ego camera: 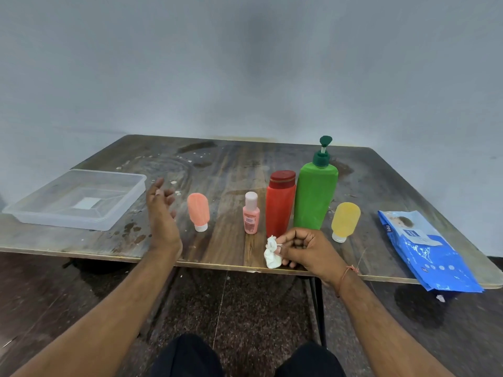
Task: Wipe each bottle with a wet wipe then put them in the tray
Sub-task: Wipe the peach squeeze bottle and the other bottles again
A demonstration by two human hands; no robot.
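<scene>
Several bottles stand on the wooden table (pixel 226 164): a salmon squeeze tube (pixel 198 209) cap down, a small pink bottle (pixel 251 214), a red bottle (pixel 280 204), a tall green pump bottle (pixel 315 194) and a yellow squeeze tube (pixel 345 220) cap down. My right hand (pixel 304 250) pinches a crumpled white wet wipe (pixel 271 254) near the table's front edge, in front of the red bottle. My left hand (pixel 162 210) hovers with loose fingers just left of the salmon tube, holding nothing. A clear plastic tray (pixel 35 210) sits at the left with no bottle in it.
A blue pack of wet wipes (pixel 424 251) lies at the right, overhanging the table's front edge. The tabletop is stained and spotted. A plain wall rises behind the table. My dark-clothed knees (pixel 245 360) show below the table.
</scene>
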